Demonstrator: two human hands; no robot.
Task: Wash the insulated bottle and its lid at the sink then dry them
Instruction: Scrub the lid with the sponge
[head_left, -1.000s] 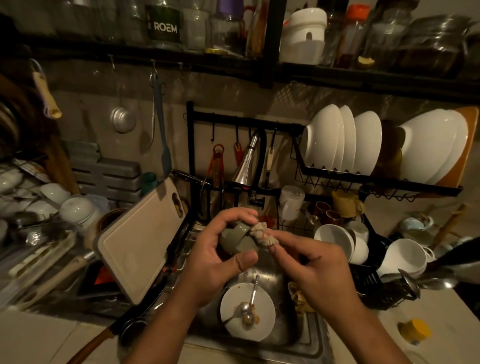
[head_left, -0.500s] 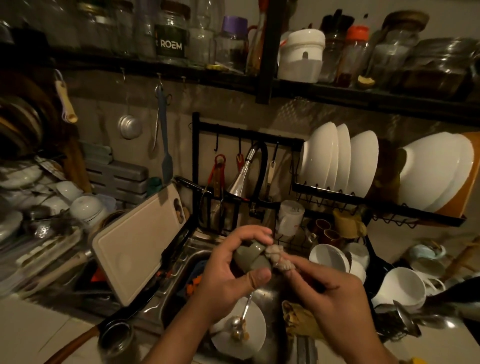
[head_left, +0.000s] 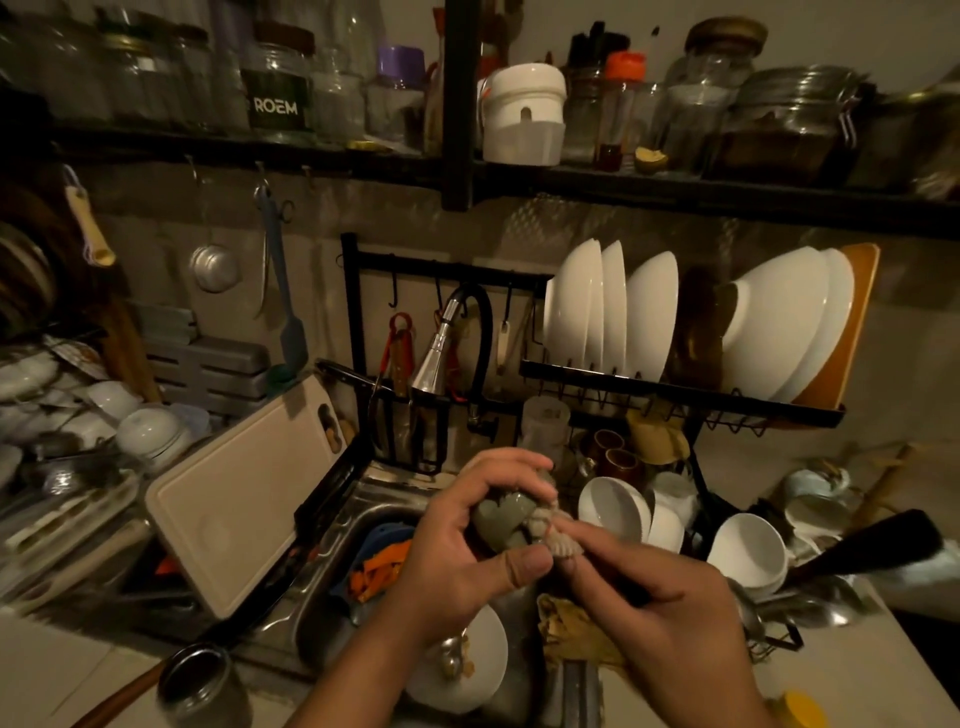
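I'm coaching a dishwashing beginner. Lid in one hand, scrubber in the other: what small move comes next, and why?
Probably turn the lid a little in the left hand, so the pale scrubber pinched by the right hand reaches a fresh part. The two touch above the sink, and no stream shows at the tap.

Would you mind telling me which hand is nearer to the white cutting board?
Left. The left hand, gripping the lid, is right of the white cutting board; the right hand, pinching the scrubber, is farther right.
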